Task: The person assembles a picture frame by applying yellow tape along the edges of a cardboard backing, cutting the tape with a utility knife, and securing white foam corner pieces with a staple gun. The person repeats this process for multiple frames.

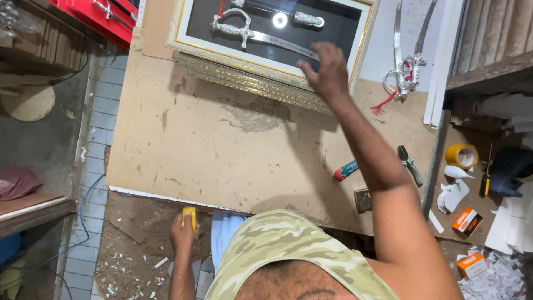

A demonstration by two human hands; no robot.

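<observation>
Landmark: the brown worktop board (222, 150); all places are told from it.
Middle of the board: bare from its left edge across to the outstretched forearm, so a hand passes freely there.
Far edge: blocked by stacked gold picture frames (261, 83), with the framed sword case (266, 33) on top; the right hand (327, 69) hovers over their right end.
Right part: pliers (410, 164), a red-handled tool (345, 171) and a small metal block (362, 200) lie close together.
Far right corner: loose curved swords (408, 61).
Near edge: the left hand (183, 233) grips a yellow object (190, 218) just below it.
Beyond the right edge: tape roll (461, 155), orange boxes (466, 221), paper scraps.
</observation>
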